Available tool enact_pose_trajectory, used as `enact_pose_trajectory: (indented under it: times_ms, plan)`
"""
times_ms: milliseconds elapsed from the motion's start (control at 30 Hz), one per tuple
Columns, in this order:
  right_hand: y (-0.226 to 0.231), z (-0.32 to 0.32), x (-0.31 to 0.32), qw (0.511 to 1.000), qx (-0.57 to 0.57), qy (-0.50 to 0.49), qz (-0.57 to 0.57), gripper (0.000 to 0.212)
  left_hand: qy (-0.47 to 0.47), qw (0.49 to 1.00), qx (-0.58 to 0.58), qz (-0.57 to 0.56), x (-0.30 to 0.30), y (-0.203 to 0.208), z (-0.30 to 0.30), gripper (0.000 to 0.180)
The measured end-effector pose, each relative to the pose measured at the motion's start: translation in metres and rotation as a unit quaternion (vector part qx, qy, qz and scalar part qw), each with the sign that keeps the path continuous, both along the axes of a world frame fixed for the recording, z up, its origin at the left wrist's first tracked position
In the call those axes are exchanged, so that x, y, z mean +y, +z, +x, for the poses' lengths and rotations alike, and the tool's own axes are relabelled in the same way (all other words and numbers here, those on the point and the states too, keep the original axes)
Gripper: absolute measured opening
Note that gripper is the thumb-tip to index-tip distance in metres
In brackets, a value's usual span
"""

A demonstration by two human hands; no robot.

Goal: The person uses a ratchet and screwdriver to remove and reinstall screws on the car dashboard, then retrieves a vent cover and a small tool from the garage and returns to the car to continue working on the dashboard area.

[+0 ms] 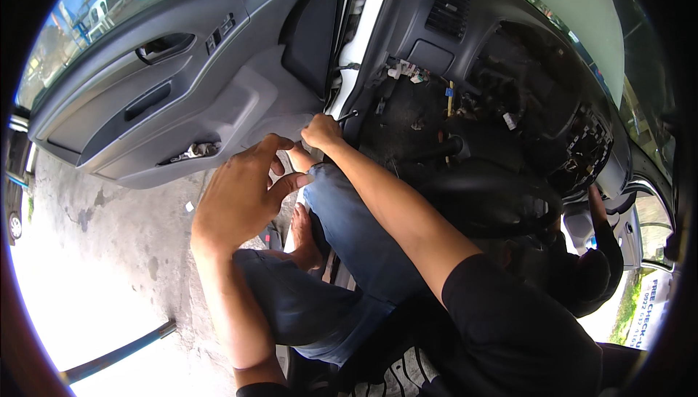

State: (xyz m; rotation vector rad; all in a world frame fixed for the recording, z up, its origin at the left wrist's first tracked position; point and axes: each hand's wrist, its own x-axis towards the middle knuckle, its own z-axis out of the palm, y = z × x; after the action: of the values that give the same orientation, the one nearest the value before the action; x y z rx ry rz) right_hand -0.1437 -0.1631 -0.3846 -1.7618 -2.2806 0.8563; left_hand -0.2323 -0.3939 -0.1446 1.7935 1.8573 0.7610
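By the car door (251, 99) | right hand (321, 132) clenched round a dark rod (350, 115) | probably stiff, light, best gripped endwise | left hand (243, 192) loose, empty!

The curled right hand (322, 132) hides whatever it may hold, and a parked vehicle (15, 211) (dark, at far left) is cut off by the view's rim.

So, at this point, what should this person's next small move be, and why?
Probably bring the left hand forward to steady the dark rod. The right hand is closed and seems to grip that rod, in this view between the open door and the dashboard, while the left hangs open nearby, apparently with nothing in it.
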Motion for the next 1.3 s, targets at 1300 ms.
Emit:
enact_pose_trajectory:
  times_ms: [1300]
  plan:
    - [-0.249, 0.111, 0.015, 0.951, -0.202, 0.036, -0.233, 0.03, -0.049, 0.993, 0.023, -0.103, 0.014, 0.011, 0.02, 0.081]
